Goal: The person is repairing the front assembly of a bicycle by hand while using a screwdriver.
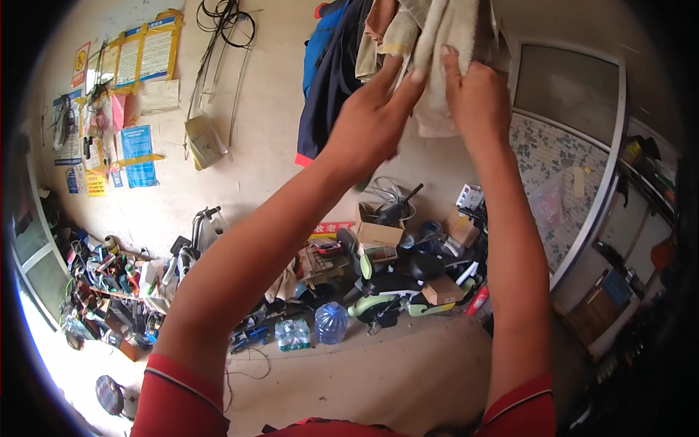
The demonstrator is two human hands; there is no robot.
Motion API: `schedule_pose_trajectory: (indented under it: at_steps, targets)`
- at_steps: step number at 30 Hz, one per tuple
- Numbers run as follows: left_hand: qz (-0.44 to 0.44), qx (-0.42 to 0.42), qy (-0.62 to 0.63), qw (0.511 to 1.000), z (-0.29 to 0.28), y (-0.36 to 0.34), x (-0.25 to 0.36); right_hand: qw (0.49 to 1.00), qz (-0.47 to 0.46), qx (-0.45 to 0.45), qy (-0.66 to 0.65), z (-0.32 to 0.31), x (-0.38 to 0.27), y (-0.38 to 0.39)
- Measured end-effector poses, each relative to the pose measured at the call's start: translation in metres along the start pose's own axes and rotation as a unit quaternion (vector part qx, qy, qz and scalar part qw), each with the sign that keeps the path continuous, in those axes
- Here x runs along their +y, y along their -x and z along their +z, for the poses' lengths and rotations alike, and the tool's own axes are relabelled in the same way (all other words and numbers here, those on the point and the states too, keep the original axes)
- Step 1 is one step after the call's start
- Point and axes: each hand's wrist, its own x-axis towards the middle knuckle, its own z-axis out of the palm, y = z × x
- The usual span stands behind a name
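The left hand (371, 120) and right hand (477, 102) reach up to a pale towel (435, 109) hanging high before the wall (269, 146).

The right hand is closed on the towel's edge, thumb in front; the left hand is part-curled, thumb and forefinger slightly apart at the cloth, and whether it grips cannot be told. The step in hand seems to be handling or arranging the towel; the next move probably calls for a sure pinch on both sides, without dragging the dark jacket (325, 109) just left of it. The upper picture edge cuts off whatever holds the cloths; most of the right hand's fingers are hidden. Below, the left forearm (255, 244) covers part of the floor clutter, where a blue water bottle (332, 323) shows.
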Motion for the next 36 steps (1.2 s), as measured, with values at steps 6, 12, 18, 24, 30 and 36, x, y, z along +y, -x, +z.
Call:
schedule_pose_trajectory:
  at_steps: [6,12,18,24,30,36]
  targets:
    - [0.034,0.016,0.203,0.979,0.057,-0.072,0.004,0.838,0.131,-0.216,-0.483,-0.020,0.032,0.007]
    - [0.255,-0.056,-0.091,0.961,0.009,-0.111,-0.051,0.582,-0.007,-0.324,-0.746,-0.062,0.030,0.070]
    - [-0.054,-0.127,0.522,0.842,0.074,-0.065,0.016,0.166,0.064,-0.292,-0.940,-0.004,0.040,-0.018]
    - [-0.088,-0.055,0.337,0.936,0.101,-0.046,0.014,0.271,0.082,-0.045,-0.958,0.007,0.071,-0.121]
    - [0.085,-0.061,0.335,0.936,0.040,-0.100,-0.020,0.299,-0.112,-0.242,-0.916,0.023,0.003,-0.019]
    - [-0.042,-0.096,0.311,0.945,0.029,-0.062,0.000,0.660,0.147,0.035,-0.736,0.004,0.042,-0.001]
